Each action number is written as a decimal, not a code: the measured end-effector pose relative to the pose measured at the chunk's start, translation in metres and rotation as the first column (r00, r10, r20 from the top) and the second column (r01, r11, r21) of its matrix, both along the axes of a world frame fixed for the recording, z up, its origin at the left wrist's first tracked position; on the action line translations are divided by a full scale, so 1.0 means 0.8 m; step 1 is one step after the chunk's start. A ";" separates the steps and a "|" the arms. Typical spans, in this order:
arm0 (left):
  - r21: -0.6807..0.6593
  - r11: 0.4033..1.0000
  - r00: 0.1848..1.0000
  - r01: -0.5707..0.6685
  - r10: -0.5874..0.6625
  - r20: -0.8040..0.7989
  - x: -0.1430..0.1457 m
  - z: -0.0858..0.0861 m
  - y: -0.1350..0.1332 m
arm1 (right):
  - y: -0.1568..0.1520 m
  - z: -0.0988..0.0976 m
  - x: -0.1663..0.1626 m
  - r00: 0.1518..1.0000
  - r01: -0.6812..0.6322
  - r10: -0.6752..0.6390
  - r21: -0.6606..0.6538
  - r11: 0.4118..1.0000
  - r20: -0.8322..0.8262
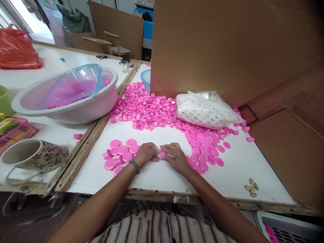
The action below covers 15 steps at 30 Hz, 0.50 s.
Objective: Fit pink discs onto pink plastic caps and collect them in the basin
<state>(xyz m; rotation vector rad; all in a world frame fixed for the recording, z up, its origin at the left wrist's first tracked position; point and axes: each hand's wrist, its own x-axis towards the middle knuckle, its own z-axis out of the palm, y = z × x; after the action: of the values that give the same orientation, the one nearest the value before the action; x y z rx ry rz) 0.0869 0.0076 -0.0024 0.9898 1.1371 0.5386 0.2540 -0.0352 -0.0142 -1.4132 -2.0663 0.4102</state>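
My left hand (146, 153) and my right hand (175, 157) meet at the middle of the white table (157, 175), both with fingers closed around one small pink cap (162, 154) held between them. A small heap of flat pink discs (118, 155) lies just left of my left hand. More flat pink discs (205, 148) spread out to the right of my right hand. A large pile of pink caps (144, 108) sits farther back. My left wrist wears a bead bracelet (135, 166).
A clear plastic bag of small parts (206, 109) lies behind the right-hand discs. A white basin (68, 98) holding a tilted blue tub, a mug (32, 157) and an orange bag (16, 49) stand on the left table. Brown cardboard (227, 47) walls the back and right. Peanuts (251, 187) lie at the front right.
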 end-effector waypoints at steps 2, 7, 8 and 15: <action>0.009 1.000 1.000 -0.005 0.005 0.028 -0.002 0.002 -0.004 | -0.001 0.005 -0.002 1.000 -0.022 0.022 0.016 1.000 -0.002; -0.036 0.999 1.000 0.002 -0.002 -0.003 -0.001 0.005 -0.004 | 0.005 0.008 -0.007 0.991 -0.070 0.071 -0.011 0.997 0.111; -0.041 0.999 1.000 0.003 -0.004 -0.025 0.000 0.004 -0.002 | 0.007 0.008 -0.007 0.988 -0.079 0.081 -0.016 0.997 0.128; -0.040 0.999 0.994 0.019 -0.023 -0.107 0.002 0.005 0.001 | -0.002 0.006 -0.009 0.988 -0.035 0.037 -0.019 0.999 0.147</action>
<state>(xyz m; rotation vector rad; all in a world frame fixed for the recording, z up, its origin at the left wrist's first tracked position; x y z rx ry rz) 0.0881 0.0083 0.0016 1.0061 1.2271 0.4489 0.2466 -0.0369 -0.0094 -1.4559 -2.2137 0.3469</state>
